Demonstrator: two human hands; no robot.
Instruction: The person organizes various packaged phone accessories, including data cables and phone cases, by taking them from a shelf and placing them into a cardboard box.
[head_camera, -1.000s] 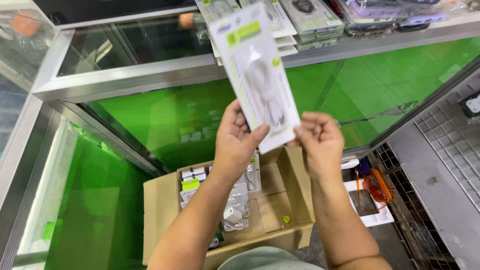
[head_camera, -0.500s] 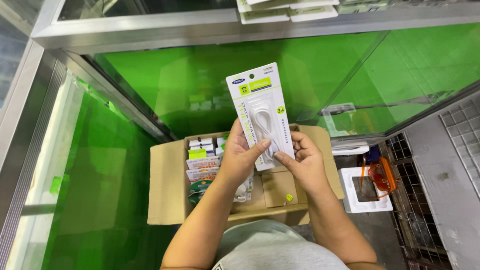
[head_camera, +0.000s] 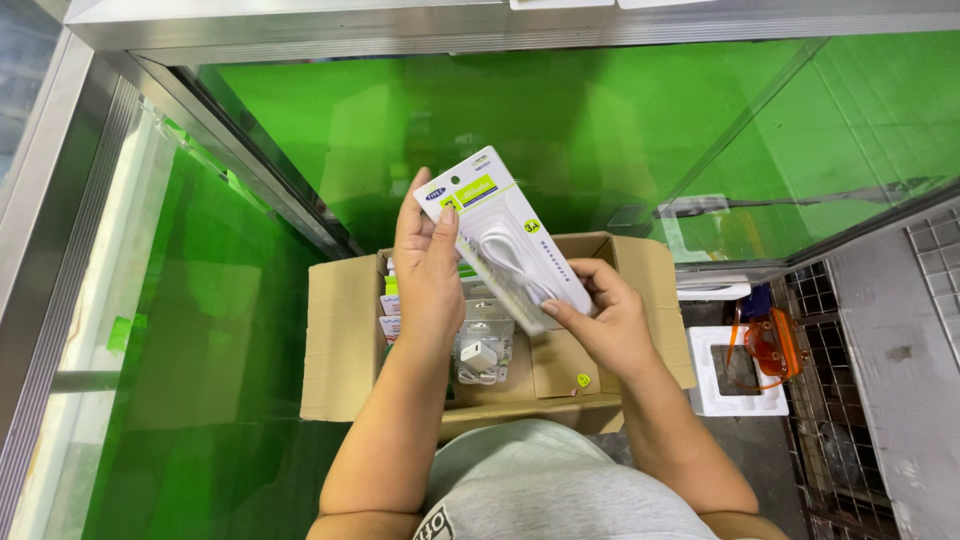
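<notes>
Both hands hold a flat white blister pack (head_camera: 505, 235) with a coiled white cable inside and a yellow-green header. My left hand (head_camera: 428, 262) grips its upper left edge, thumb on the front. My right hand (head_camera: 600, 318) pinches its lower right end. The pack is tilted and sits above an open cardboard box (head_camera: 338, 340) on the floor. Inside the box lie several more packaged items, among them a clear pack with a white charger (head_camera: 482, 352).
A glass display counter with green shelves (head_camera: 560, 120) and metal frame (head_camera: 70, 200) stands in front and to the left. A white foam tray (head_camera: 712, 375) with an orange object (head_camera: 768, 345) lies right of the box. A metal grid (head_camera: 840, 440) lies at right.
The pack has come down from the counter top towards the box and tilted to the left. The view has dropped with it, so the goods on the counter are out of sight.
</notes>
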